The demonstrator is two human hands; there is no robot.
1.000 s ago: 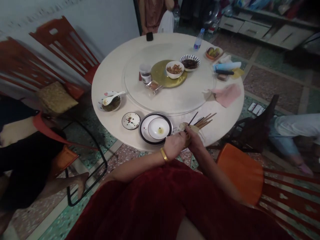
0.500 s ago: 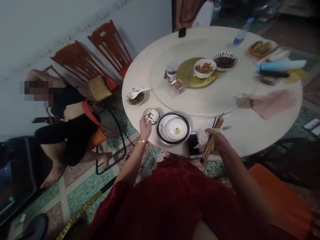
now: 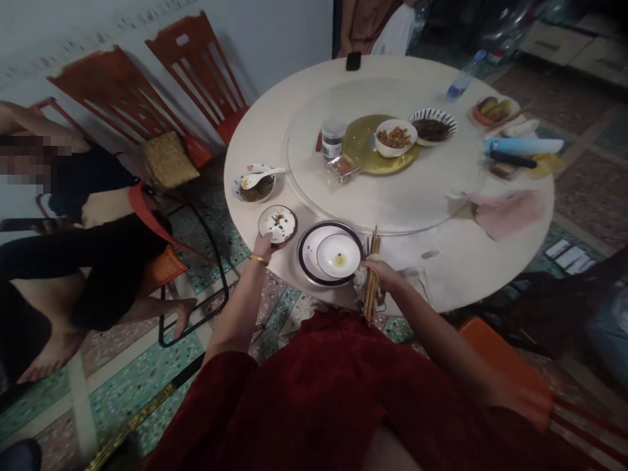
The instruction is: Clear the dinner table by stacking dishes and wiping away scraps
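My left hand [image 3: 263, 246] grips the near edge of a small dark-rimmed dish [image 3: 277, 219] with food scraps in it; the dish looks slightly tilted. In my right hand [image 3: 385, 271] is a bundle of chopsticks [image 3: 370, 297], together with some crumpled tissue [image 3: 360, 280]. The fingers of that hand reach the right rim of a white bowl [image 3: 338, 258], which has a little yellowish liquid at the bottom. This bowl sits inside a larger black-rimmed dish [image 3: 307, 261] on the table's near edge. A phone beneath the chopsticks is mostly hidden.
The round table [image 3: 432, 281] carries a glass turntable with a bowl of food [image 3: 395, 139] and a striped bowl [image 3: 434, 127]. A bowl with a spoon [image 3: 256, 186] stands left. A seated person [image 3: 103, 261] is at left; an orange stool [image 3: 505, 360] stands at right.
My left hand has taken hold of the small dish and tipped it up a little. My right hand has brought the chopsticks left, against the bowl's rim. The view has shifted.
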